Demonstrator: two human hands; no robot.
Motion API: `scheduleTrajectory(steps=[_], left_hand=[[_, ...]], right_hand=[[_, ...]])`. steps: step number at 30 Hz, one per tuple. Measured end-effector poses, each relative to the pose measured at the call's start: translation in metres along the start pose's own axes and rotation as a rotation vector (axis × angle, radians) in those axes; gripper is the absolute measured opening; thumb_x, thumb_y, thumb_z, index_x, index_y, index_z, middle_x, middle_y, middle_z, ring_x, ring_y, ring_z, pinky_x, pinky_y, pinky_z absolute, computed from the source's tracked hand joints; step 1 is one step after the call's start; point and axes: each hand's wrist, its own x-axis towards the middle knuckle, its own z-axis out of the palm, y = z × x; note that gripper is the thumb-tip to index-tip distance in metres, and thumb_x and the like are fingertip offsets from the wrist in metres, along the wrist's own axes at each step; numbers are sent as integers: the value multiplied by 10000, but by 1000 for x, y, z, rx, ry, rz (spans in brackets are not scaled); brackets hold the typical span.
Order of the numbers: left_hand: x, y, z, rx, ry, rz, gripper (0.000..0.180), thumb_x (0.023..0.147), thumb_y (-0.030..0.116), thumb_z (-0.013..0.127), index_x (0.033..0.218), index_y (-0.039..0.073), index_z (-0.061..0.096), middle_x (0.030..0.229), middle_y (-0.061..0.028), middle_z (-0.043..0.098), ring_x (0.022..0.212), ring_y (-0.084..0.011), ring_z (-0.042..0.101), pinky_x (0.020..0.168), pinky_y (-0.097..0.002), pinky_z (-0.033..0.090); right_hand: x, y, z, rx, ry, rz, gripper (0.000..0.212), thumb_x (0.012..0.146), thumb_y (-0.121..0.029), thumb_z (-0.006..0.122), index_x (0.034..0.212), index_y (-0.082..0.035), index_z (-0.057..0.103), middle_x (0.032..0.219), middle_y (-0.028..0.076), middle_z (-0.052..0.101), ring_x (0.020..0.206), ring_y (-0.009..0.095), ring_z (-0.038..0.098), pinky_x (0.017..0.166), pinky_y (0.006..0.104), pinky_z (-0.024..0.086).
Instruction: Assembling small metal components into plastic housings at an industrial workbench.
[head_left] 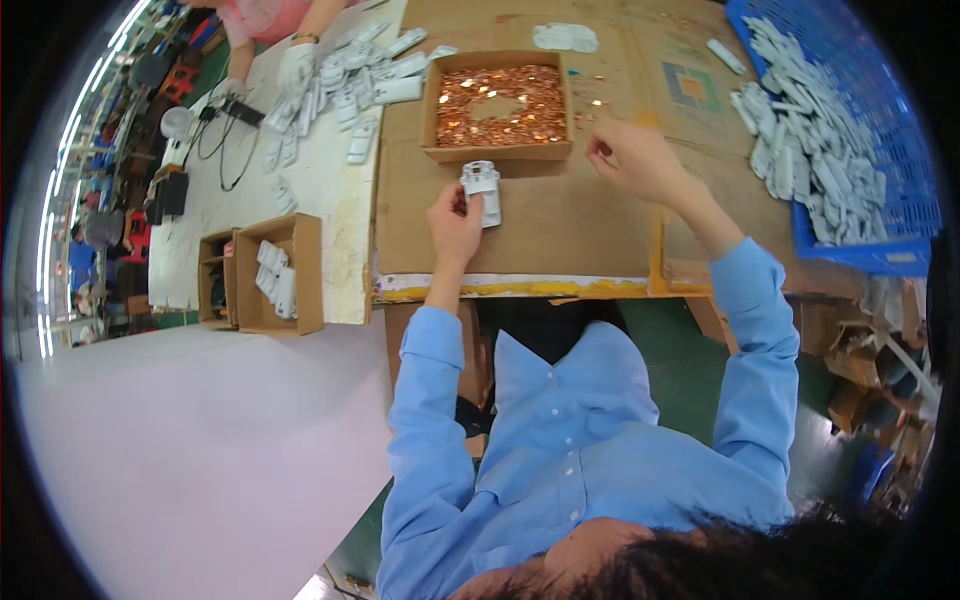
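My left hand (457,226) grips a white plastic housing (489,207) by its left side, with the thumb lying on it. The housing rests on the cardboard-covered table just in front of a shallow cardboard box (498,154). Many small, shiny copper-coloured metal pieces (500,105) fill that box, thinner in the middle. Right of the box, my right hand (640,165) hovers with thumb and fingertips pinched together. Whatever may be between those fingertips is too small to make out.
A blue basket (905,258) at the right is heaped with white housings (815,150). More white housings (350,80) lie on the left table near a co-worker's gloved hand (297,70). A cardboard box (310,270) holding white parts stands at the left, and a black cable (205,140) lies behind it.
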Motion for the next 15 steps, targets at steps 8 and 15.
scheduleTrajectory(steps=[8,15], left_hand=[[7,-13,-1,123,-33,131,154,840,109,650,924,-19,641,705,-48,640,612,-92,565,572,-254,461],[-3,2,6,54,-25,116,133,855,99,636,916,-18,632,707,-24,623,630,-71,546,584,-236,445]], right_hand=[[-105,48,43,-322,151,-64,78,838,-145,597,836,-74,566,831,83,575,782,276,618,653,389,501],[-113,42,39,-257,209,-22,70,835,-140,593,825,-75,569,841,76,576,787,271,617,662,391,502]])
